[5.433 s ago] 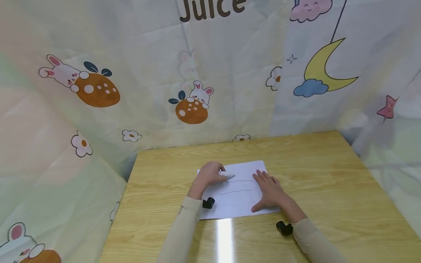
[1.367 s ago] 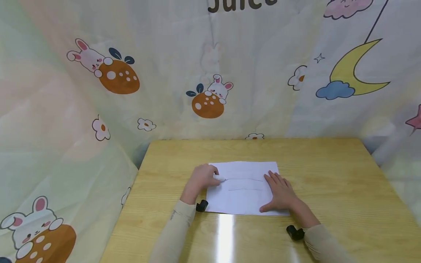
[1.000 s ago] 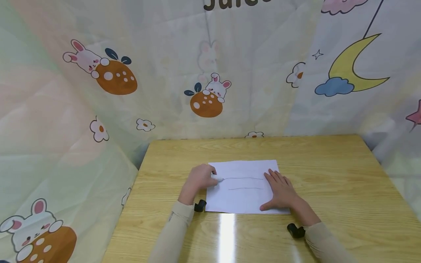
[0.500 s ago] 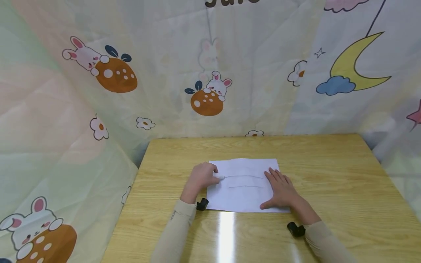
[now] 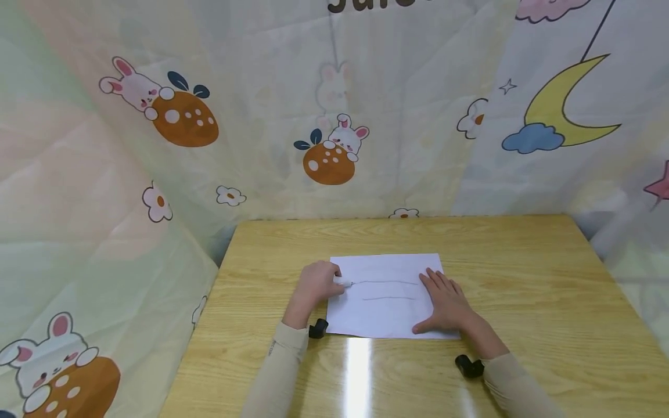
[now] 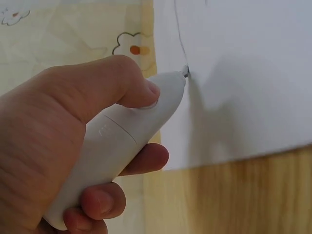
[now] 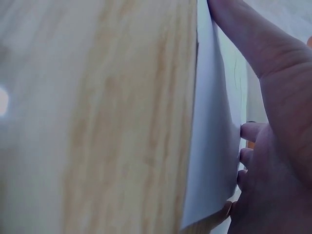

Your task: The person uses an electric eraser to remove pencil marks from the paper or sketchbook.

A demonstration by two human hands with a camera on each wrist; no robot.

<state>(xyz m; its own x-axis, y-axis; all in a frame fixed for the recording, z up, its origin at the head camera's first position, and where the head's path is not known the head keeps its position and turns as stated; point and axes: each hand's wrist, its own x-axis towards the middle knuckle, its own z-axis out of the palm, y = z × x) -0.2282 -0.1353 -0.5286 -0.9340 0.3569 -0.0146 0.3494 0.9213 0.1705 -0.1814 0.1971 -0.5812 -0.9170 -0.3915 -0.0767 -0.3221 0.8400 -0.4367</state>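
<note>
The table point(image 5: 528, 278) has a yellowish wood-grain top — glossy enough that a bright strip of light point(image 5: 358, 377) shows on its near part. Directly on it lies a white sheet of paper point(image 5: 376, 319), bearing two thin, roughly parallel lines point(image 5: 389, 298) — the farther one longer.

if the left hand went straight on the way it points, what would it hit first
Probably the paper: the tip of the white pen in the left hand seems to touch it. Skimming rightward across the paper instead, it would likely meet the right hand.
</note>
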